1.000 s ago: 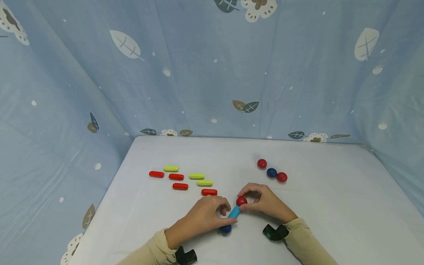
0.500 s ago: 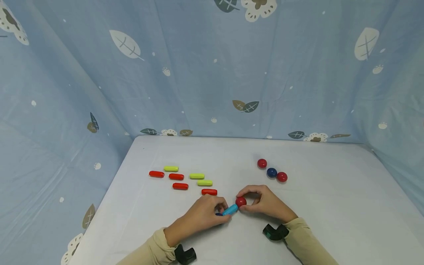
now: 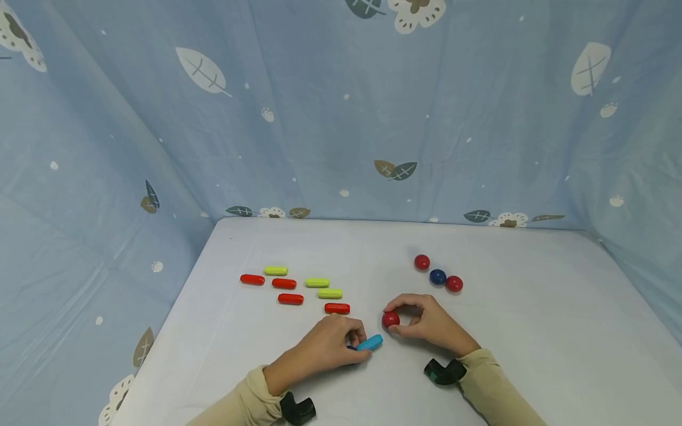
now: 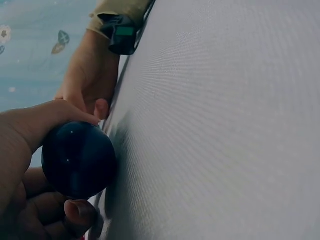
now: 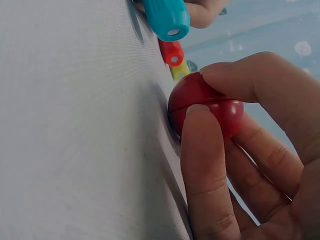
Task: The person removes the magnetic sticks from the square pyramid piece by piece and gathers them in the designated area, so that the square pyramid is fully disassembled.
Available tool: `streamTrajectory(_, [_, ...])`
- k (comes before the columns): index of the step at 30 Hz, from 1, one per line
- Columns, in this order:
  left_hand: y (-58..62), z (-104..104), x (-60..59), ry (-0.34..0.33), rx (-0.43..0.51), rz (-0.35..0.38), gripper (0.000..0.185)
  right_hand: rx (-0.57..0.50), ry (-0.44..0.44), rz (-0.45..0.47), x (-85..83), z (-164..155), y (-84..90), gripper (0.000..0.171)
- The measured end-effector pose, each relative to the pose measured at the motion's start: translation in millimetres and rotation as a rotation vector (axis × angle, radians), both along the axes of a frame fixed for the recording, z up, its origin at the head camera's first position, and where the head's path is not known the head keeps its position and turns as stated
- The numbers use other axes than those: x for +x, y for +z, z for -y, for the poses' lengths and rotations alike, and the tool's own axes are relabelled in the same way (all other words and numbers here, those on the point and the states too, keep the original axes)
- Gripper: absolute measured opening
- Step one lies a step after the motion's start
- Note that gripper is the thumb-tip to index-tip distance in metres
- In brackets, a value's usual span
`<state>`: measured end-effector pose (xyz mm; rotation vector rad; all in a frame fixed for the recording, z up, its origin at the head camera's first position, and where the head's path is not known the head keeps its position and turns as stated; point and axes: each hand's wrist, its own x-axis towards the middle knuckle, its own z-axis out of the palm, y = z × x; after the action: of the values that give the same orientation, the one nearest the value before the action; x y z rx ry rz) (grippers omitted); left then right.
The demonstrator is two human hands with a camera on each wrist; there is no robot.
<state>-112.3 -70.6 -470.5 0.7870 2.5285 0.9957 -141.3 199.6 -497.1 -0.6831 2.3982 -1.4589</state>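
Note:
My left hand (image 3: 333, 340) grips a dark blue ball (image 4: 77, 160) with a light blue stick (image 3: 370, 342) joined to it; the stick lies low on the white table (image 3: 533, 331) and points right. In the head view the ball is almost hidden under the fingers. My right hand (image 3: 421, 322) pinches a red ball (image 3: 391, 319) between thumb and fingers, just right of the stick's free end and apart from it. The right wrist view shows the red ball (image 5: 205, 105) against the cloth, with the blue stick's end (image 5: 167, 17) a short way beyond.
Several red and yellow-green sticks (image 3: 290, 299) lie at the left centre of the table. Two red balls and a dark blue ball (image 3: 437, 277) sit in a row behind my right hand. Blue patterned cloth (image 3: 341, 118) walls in the back and sides.
The blue stick has swung down from tilted up to lying nearly flat, and its tip has come away from the red ball. The right hand shifted slightly back with the ball.

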Motion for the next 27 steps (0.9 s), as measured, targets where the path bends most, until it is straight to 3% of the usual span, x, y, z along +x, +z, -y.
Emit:
streamTrajectory(9, [-1.2,0.4,-0.4,0.011,0.010,0.024,0.015,-0.040,-0.039,0.013,-3.9,-14.4,9.9,0.030])
streamTrajectory(14, [-0.8,1.0,-1.0,0.012,0.017,0.037,0.015,-0.075,-0.118,-0.062,-11.5,-43.3,24.8,0.030])
streamTrajectory(20, [-0.5,2.2,-1.0,0.011,0.024,0.046,0.014,-0.004,-0.286,-0.116,-17.3,-85.3,43.8,0.032])
streamTrajectory(27, [-1.2,2.0,-0.2,0.007,0.039,0.050,0.014,0.142,-0.430,-0.066,-16.3,-128.2,47.8,0.041])
